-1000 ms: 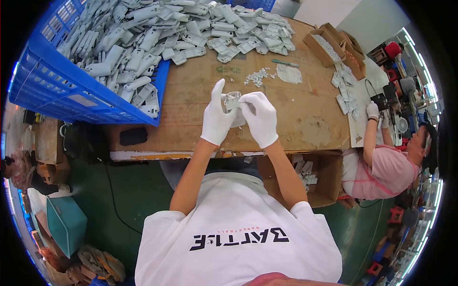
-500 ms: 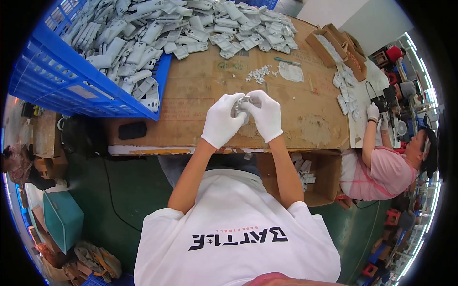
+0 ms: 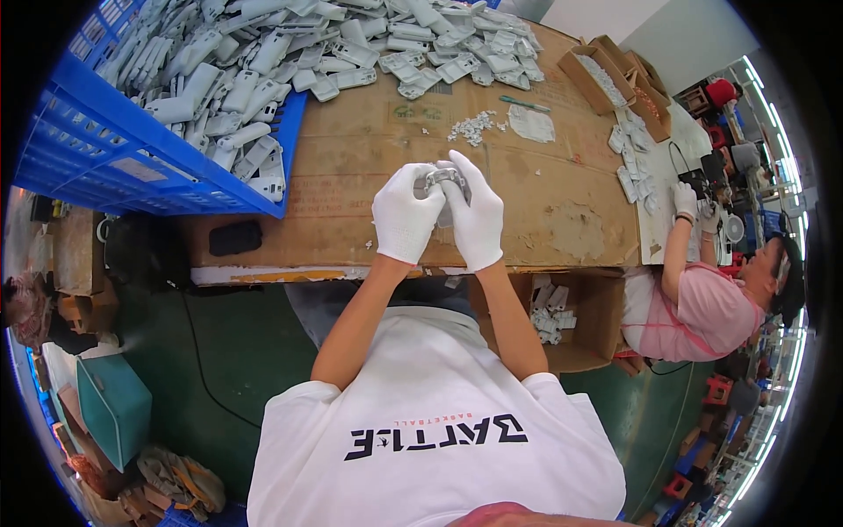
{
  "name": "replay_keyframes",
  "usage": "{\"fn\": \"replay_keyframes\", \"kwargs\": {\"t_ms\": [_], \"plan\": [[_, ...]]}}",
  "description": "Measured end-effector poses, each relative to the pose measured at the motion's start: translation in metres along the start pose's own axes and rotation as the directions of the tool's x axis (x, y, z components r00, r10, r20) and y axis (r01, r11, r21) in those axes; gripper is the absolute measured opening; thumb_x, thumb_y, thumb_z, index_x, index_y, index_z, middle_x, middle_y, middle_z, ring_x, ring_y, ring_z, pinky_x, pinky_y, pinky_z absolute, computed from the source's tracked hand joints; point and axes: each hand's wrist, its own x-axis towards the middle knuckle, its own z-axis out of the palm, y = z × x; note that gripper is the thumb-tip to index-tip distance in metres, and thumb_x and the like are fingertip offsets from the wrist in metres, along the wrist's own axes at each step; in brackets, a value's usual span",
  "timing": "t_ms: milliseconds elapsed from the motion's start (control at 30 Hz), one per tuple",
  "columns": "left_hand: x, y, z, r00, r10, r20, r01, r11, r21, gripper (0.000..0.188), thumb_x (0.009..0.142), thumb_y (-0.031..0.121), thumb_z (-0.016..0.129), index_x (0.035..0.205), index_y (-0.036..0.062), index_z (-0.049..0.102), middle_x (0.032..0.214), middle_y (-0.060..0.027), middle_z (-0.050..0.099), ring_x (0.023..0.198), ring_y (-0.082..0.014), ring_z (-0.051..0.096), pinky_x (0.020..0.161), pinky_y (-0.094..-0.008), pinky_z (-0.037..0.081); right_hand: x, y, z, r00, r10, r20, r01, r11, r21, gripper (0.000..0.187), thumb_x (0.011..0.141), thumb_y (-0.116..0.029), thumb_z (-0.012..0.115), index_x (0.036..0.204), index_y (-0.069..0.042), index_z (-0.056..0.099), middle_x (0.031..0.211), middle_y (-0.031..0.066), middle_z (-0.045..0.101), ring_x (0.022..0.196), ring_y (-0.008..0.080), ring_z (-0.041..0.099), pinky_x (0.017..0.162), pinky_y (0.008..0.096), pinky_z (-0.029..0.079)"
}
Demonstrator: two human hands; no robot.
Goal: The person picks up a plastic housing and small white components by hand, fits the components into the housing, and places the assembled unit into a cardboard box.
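Observation:
Both my hands wear white gloves and meet over the near part of the cardboard-covered table (image 3: 351, 193). Between them is a small grey-white plastic housing (image 3: 445, 176), one end showing above the thumbs. My left hand (image 3: 407, 213) is closed on its left side. From the right, my right hand (image 3: 474, 215) grips it too, its index finger reaching up past the far end. Most of the housing is hidden by the gloves. Beyond the hands lies a little pile of small white parts (image 3: 472, 129), beside a white sheet (image 3: 531, 124) and a teal pen-like tool (image 3: 524, 103).
A blue crate (image 3: 132, 167) at left spills a big heap of white plastic housings (image 3: 351, 53). Open cardboard boxes (image 3: 601, 79) stand far right; another box (image 3: 593, 334) with white parts sits below the table edge. A co-worker in pink (image 3: 702, 307) works at right. A black case (image 3: 235, 238) lies near left.
The housing has turned in my hands, so more of its end shows. My right index finger has straightened upward. The co-worker's hands have shifted slightly.

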Motion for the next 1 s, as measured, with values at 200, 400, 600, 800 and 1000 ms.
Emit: {"fn": "replay_keyframes", "kwargs": {"t_ms": [200, 400, 600, 800, 1000], "plan": [[-0.001, 0.006, 0.000, 0.997, -0.075, -0.027, 0.074, 0.997, -0.023, 0.019, 0.079, 0.006, 0.070, 0.098, 0.0022, 0.069, 0.091, -0.0127, 0.072, 0.082, -0.0245, 0.072, 0.076, -0.0331, 0.055, -0.006, -0.002, -0.004, 0.992, 0.123, 0.007, -0.123, 0.985, 0.118, 0.028, 0.093, -0.001, 0.062, 0.120, 0.003, 0.065, 0.106, 0.0091, 0.071, 0.098, 0.0130, 0.066, 0.088, 0.0277, 0.052], [-0.002, 0.001, -0.003, 0.998, -0.056, 0.006, 0.056, 0.998, -0.037, 0.019, 0.079, 0.005, 0.069, 0.098, 0.0025, 0.069, 0.092, -0.0129, 0.072, 0.084, -0.0250, 0.072, 0.076, -0.0330, 0.055, -0.004, 0.005, -0.005, 0.987, 0.150, 0.060, -0.157, 0.975, 0.156, 0.026, 0.091, -0.001, 0.065, 0.116, 0.002, 0.067, 0.104, 0.0090, 0.071, 0.094, 0.0113, 0.066, 0.085, 0.0260, 0.052], [0.003, -0.010, -0.006, 0.993, 0.051, 0.103, -0.049, 0.999, -0.019, 0.025, 0.079, 0.005, 0.067, 0.105, 0.0036, 0.069, 0.094, -0.0133, 0.072, 0.085, -0.0255, 0.071, 0.077, -0.0324, 0.055, 0.006, 0.000, -0.009, 0.997, -0.055, 0.061, 0.065, 0.983, -0.172, 0.027, 0.086, -0.006, 0.070, 0.113, -0.006, 0.070, 0.097, 0.0120, 0.073, 0.080, 0.0200, 0.071, 0.072, 0.0290, 0.055], [0.013, -0.009, -0.005, 0.967, 0.054, 0.248, -0.053, 0.999, -0.010, 0.035, 0.082, 0.005, 0.066, 0.117, 0.0035, 0.068, 0.103, -0.0176, 0.072, 0.095, -0.0275, 0.071, 0.081, -0.0343, 0.055, 0.015, 0.004, -0.028, 0.946, -0.299, 0.123, 0.319, 0.800, -0.508, 0.027, 0.082, -0.010, 0.075, 0.109, -0.007, 0.069, 0.093, 0.0097, 0.071, 0.078, 0.0253, 0.070, 0.068, 0.0325, 0.056], [0.011, -0.015, -0.012, 0.919, -0.037, 0.393, -0.001, 0.995, 0.097, 0.033, 0.084, 0.006, 0.067, 0.116, 0.0040, 0.069, 0.102, -0.0224, 0.070, 0.097, -0.0335, 0.071, 0.084, -0.0384, 0.055, -0.002, 0.030, -0.019, 0.906, -0.326, 0.270, 0.417, 0.586, -0.695, 0.018, 0.086, -0.019, 0.061, 0.103, -0.019, 0.060, 0.075, 0.0016, 0.058, 0.069, 0.0178, 0.065, 0.058, 0.0321, 0.053]]}}
